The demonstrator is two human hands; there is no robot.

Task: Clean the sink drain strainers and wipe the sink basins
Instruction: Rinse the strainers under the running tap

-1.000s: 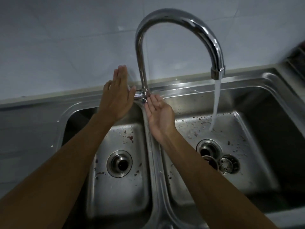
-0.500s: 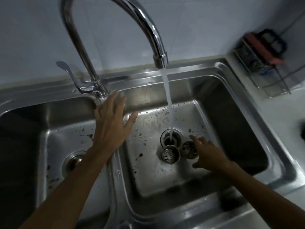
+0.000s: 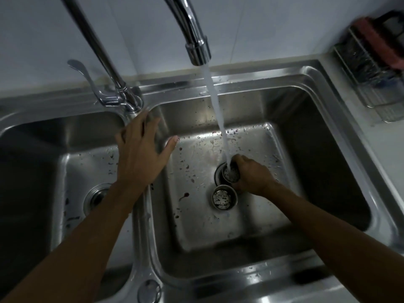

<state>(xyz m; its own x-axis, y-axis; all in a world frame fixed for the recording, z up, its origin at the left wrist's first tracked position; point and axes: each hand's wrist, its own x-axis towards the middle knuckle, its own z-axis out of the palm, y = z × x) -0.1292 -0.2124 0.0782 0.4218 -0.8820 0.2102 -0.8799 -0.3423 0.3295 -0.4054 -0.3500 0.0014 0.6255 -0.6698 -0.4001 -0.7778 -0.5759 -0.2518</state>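
My right hand (image 3: 254, 177) grips a round metal drain strainer (image 3: 230, 172) and holds it under the water stream, just above the right basin's drain. A second strainer (image 3: 224, 197) lies on the right basin (image 3: 196, 226) floor, close in front of the held one. My left hand (image 3: 141, 153) rests open with spread fingers on the divider between the two basins, below the tap base. The left basin (image 3: 87, 162) shows its own drain (image 3: 97, 196). Dark reddish specks dot both basin floors.
A tall curved tap (image 3: 192, 31) runs water into the right basin; its lever handle (image 3: 84, 77) points up and left. A wire rack (image 3: 371, 68) with a red item stands on the counter at the back right. A white tiled wall rises behind the sink.
My right hand reached the strainer on the basin floor, closed on it and brought it under the stream. My left hand stayed on the divider. The view moved closer.
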